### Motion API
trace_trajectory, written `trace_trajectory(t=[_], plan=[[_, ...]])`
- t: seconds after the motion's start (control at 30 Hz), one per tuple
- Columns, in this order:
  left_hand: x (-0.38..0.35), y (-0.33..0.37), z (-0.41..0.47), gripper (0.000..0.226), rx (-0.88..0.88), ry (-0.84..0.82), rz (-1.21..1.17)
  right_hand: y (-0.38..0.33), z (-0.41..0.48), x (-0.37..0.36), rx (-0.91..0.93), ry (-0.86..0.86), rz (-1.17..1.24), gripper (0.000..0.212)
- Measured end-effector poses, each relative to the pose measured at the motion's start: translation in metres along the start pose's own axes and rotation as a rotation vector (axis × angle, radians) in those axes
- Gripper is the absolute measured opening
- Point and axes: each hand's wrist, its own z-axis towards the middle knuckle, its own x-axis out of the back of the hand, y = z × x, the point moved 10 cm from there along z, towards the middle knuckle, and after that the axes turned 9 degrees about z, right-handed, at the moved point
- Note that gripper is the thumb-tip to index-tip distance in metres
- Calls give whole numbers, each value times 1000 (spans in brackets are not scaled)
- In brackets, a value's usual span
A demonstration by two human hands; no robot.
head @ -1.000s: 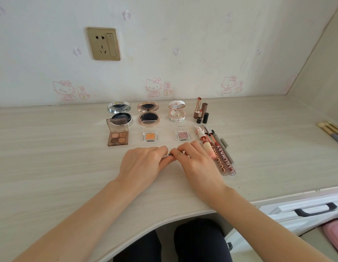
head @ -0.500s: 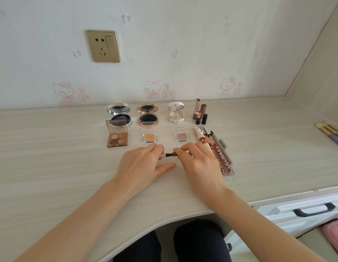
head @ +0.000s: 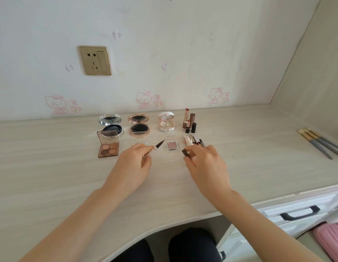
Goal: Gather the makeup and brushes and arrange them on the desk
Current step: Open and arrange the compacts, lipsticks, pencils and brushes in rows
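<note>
On the pale desk (head: 51, 176) compacts (head: 139, 125) stood open in a row. The left hand (head: 132, 165) pinched a bare-tipped liner (head: 159, 145); the right hand (head: 206, 165) pinched a dark cap (head: 186, 153), apart.

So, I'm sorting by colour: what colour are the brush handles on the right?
The brushes have grey handles, gold nearer the bristles; head view.

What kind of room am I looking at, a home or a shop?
Probably a home bedroom desk nook, used as a vanity: cartoon-cat wallpaper, a gold wall socket, and a pale wood-grain desk with a drawer under it, set with open compacts in a row.
</note>
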Motion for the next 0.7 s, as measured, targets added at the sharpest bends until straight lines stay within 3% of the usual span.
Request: trace_trajectory(t=[0.13,0.3,0.47,0.7], plan=[[-3,8,6,20,136,34,-165,34,12,11,-186,-14,292,12],[-28,30,14,23,182,-21,-259,62,22,27,-251,-35,324,5],[-47,67,24,14,128,-4,-235,92,26,40,-292,-40,317,17],[-80,134,47,2,-41,-50,-155,137,38,50,-307,-68,181,16]])
